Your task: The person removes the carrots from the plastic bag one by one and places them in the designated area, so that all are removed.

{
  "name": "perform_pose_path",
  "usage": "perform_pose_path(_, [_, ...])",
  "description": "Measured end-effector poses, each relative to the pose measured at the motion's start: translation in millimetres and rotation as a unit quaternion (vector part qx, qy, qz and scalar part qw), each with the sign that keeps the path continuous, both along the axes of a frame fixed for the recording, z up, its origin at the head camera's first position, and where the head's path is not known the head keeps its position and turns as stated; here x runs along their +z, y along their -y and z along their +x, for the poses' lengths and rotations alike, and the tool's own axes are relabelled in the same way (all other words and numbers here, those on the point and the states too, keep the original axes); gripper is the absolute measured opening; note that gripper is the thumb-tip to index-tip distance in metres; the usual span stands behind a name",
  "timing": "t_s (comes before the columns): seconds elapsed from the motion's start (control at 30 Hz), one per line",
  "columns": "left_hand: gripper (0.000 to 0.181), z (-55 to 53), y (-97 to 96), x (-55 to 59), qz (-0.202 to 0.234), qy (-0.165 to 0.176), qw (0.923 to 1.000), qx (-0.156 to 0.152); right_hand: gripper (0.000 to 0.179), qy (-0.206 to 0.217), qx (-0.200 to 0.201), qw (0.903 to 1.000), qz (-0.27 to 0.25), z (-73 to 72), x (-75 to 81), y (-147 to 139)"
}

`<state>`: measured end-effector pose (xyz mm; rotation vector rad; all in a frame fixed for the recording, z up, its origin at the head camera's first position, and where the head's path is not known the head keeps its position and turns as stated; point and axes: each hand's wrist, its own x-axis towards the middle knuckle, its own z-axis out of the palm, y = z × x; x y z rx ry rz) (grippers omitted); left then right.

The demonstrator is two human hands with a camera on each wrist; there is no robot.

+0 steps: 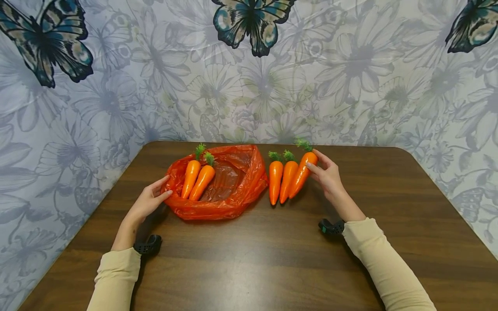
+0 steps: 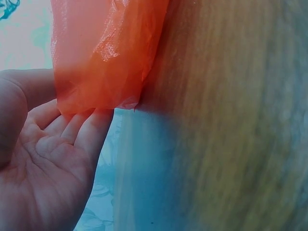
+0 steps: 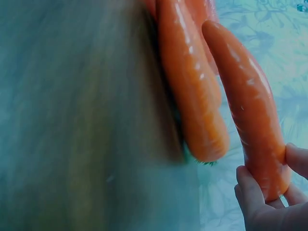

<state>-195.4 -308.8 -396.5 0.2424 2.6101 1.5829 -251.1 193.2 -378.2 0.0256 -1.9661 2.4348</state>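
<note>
On the table sits a crumpled red plastic bag (image 1: pixel 218 211), its mouth wide and facing up. Two orange carrots, a left one (image 1: pixel 191 175) and a right one (image 1: pixel 203 180), lie inside with green tops at the far rim. My left hand (image 1: pixel 147 202) rests against the bag's left side, fingers extended; in the left wrist view the bag (image 2: pixel 106 53) hides its fingertips. My right hand (image 1: pixel 328 175) grips a carrot (image 1: pixel 301 175) near its leafy end, thumb on the near side. Close to its left lie two more carrots (image 1: pixel 276 182), (image 1: pixel 288 179), side by side.
The brown wooden table (image 1: pixel 241 268) has rounded far corners. Behind it hangs a floral backdrop (image 1: pixel 268 95) with butterfly decorations (image 1: pixel 253 26). Each wrist carries a black band, one on the left (image 1: pixel 148 245) and one on the right (image 1: pixel 331 227).
</note>
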Motion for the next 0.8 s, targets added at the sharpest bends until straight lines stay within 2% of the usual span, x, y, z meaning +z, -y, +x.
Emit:
perform_pose_path(0.27, [0.062, 0.5, 0.5, -0.9, -0.007, -0.012, 0.9999, -0.006, 0.062, 0.066, 0.018, 0.9955, 0.065, 1.3, -9.0, -9.8])
perform_pose_path(0.6, [0.061, 6.1, 3.8, -3.3, -0.011, -0.017, 0.9998, -0.002, 0.061, 0.096, 0.048, 0.9862, 0.126, -2.4, -21.3, -4.0])
perform_pose_path(0.8, [0.062, 1.3, 3.0, -3.6, 0.004, -0.020, 0.9998, -0.008, 0.061, 0.080, 0.050, 0.9851, 0.144, -5.4, -20.0, -3.9])
